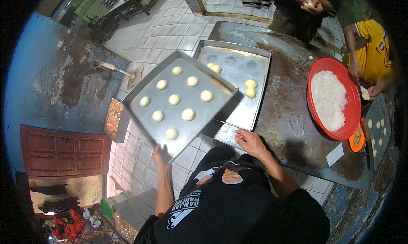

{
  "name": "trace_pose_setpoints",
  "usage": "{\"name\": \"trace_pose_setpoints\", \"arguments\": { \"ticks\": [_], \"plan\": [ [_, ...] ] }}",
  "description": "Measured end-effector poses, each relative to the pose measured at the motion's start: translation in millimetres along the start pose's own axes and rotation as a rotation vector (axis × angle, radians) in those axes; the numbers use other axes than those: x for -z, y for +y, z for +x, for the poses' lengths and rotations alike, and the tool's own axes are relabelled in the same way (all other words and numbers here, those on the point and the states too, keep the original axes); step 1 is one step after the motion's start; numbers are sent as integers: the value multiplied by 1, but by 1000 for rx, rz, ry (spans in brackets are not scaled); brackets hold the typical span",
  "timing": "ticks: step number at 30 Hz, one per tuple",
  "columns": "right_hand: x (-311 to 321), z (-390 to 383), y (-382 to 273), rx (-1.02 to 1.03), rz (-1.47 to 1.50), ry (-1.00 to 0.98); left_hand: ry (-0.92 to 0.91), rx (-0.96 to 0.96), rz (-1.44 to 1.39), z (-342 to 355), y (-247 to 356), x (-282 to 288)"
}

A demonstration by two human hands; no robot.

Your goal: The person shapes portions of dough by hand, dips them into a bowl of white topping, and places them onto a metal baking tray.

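Held a metal tray (190,98) up beside the left end of the table (284,82), overlapping, in this view, a second tray (255,67) at that same end. Clamped the left hand (160,155) on the near corner of the metal tray, and bore on it nine pale dough balls (174,99), well apart from one another. Had the right hand (251,143) by the table's left end, near the closer edge of the second tray, with curled fingers; could not tell any hold or touch there. Seemed wise to carry level and slowly, so as not to roll the balls together, with so much weight hanging far from a one-corner grip. Seemed better still to steady the opposite wall with the right hand, and to clear the second tray's rim before any sideways swing. Could not see the metal tray's underside, nor any support from below, nor the left fingertips under the corner. Made out only part of the second tray's load at the table's left end, some balls in touching pairs. Saw only cut-off parts of a person in dark clothes (297,19) beyond the table's far edge, pinching something pale, too small to name
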State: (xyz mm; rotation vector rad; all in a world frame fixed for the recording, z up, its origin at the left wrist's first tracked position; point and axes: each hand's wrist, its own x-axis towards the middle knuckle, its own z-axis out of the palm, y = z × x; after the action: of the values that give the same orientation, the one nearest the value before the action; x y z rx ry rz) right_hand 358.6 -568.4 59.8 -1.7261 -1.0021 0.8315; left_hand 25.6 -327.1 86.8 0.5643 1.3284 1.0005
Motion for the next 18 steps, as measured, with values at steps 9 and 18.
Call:
{"name": "trace_pose_setpoints", "arguments": {
  "ticks": [9, 18],
  "plan": [
    [-117, 156, -77, 423, -245, -296, 261, -172, -137, 109, 91, 178],
    [-308, 378, -100, 402, -801, -251, 400, -168, 82, 375, 113, 216]
  ]
}}
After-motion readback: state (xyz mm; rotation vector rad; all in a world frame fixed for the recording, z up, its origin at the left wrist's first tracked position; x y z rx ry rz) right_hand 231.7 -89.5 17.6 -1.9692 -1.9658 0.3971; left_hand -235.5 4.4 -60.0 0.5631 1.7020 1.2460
